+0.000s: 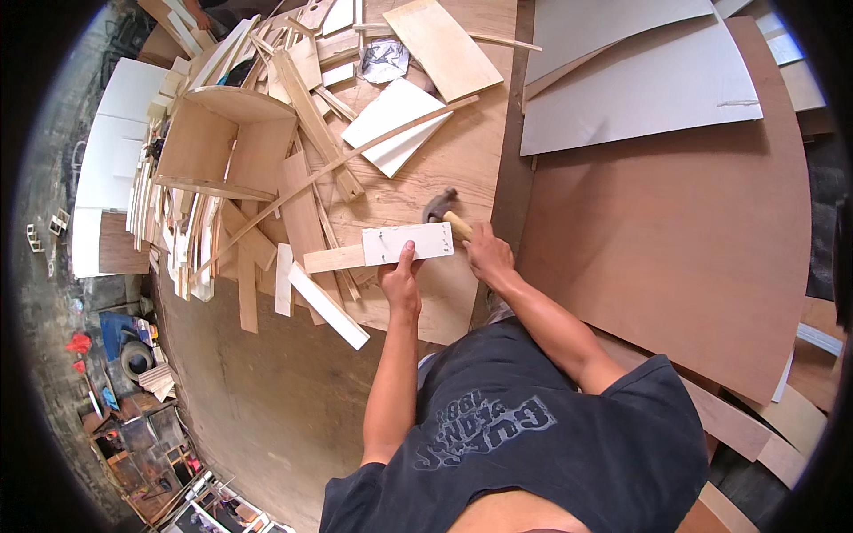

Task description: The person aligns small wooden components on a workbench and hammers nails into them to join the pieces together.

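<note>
Panel (408, 242): small white rectangular piece, lying flat on the worktop (444, 160), laid across the end of a bare wood strip (333, 258) that runs out leftward from under it. Long axis roughly left-right, slightly tilted. A few small dark marks are seen near its left half, likely nail or screw points; too small to confirm.

Left hand (402, 282): pressed on the near edge of the panel, thumb up on the white face, fingers curled below. Grip is a pin-down, not a lift; the panel is probably held this way so it stays put over the strip while being struck.

Right hand (484, 253): clenched around the wood handle of a hammer (442, 210), just right of the panel's far corner. Steel head is seen beyond the panel's top edge, low over the worktop, not on the panel. Handle is held short, close to the head, which would suit light, controlled taps.

Relative to the left hand: a loose white slat (329, 306) lies just down-left, angled; a pile of offcuts (267, 133) and a curved plywood box frame (222, 142) sit well up-left; a larger white board (395, 124) lies further beyond. Right of the right hand, a big brown sheet (666, 249) is spread with pale sheets (640, 89) stacked on its far end.

Panel surface looks clean, smooth, edges square.
</note>
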Motion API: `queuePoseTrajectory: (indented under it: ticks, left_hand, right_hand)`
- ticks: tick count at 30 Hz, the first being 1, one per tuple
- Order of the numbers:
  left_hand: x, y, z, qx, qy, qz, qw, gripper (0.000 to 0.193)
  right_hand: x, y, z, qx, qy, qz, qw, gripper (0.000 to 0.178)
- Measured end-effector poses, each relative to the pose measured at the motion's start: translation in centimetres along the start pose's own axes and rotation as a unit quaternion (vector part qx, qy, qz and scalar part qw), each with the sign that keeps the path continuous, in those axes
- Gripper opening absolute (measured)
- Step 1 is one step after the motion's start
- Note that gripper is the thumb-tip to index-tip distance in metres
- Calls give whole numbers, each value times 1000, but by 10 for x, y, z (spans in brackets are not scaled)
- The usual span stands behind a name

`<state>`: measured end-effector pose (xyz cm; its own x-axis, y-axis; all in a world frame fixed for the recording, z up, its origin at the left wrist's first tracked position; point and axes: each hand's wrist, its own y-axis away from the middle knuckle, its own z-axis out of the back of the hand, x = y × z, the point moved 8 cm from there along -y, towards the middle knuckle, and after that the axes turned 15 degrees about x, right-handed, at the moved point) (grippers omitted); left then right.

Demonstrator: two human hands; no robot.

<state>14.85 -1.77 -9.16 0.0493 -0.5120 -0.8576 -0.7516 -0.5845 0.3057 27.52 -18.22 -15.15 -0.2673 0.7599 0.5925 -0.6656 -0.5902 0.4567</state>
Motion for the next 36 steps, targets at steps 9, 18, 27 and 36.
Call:
queuePoseTrajectory:
  ticks: [9, 18, 27, 36]
  left_hand:
    - [11, 4, -17, 4, -33, -12, 999, 31]
    - [5, 1, -6, 1, -26, -41, 999, 37]
    - [9, -8, 2, 13, -6, -37, 999, 38]
    - [7, -12, 5, 1, -29, -36, 999, 42]
  right_hand:
    - [-42, 84, -7, 47, -518, -19, 854, 45]
    - [-17, 121, -20, -69, -312, 16, 948, 55]
    - [7, 137, -3, -123, -395, 2, 910, 51]
    - [12, 132, -11, -146, -356, 16, 923, 44]
